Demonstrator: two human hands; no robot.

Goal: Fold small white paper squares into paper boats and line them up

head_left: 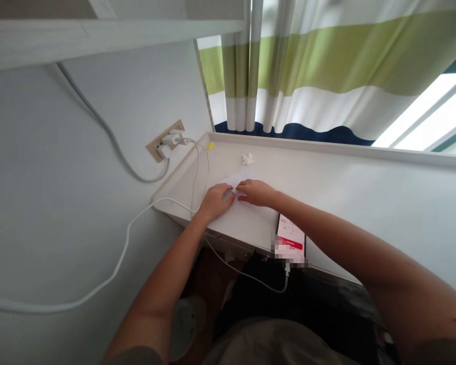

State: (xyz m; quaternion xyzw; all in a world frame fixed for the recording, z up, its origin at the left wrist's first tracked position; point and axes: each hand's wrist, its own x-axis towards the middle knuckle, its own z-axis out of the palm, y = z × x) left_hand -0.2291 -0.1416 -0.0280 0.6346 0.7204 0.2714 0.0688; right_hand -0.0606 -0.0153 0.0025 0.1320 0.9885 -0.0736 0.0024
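Observation:
A thin white sheet of paper [240, 176] lies on the white desk [327, 177], its far part showing beyond my fingers. From the left, my left hand [217, 201] pinches its near part, thumb and fingers closed on it. My right hand [257, 193] meets it from the other side, fingertips bent and also pinching the paper. Only a small gap separates the two hands. The fold or edge between the fingertips is too small to make out. Beyond the sheet sits a small crumpled white wad [247, 159].
A phone [291, 234] with a lit screen lies at the desk's front edge, plugged into a white cable [251, 276]. Chargers [171, 142] fill the wall socket on the left, with cords trailing over the desk corner. Striped curtains [327, 66] hang behind a raised rim.

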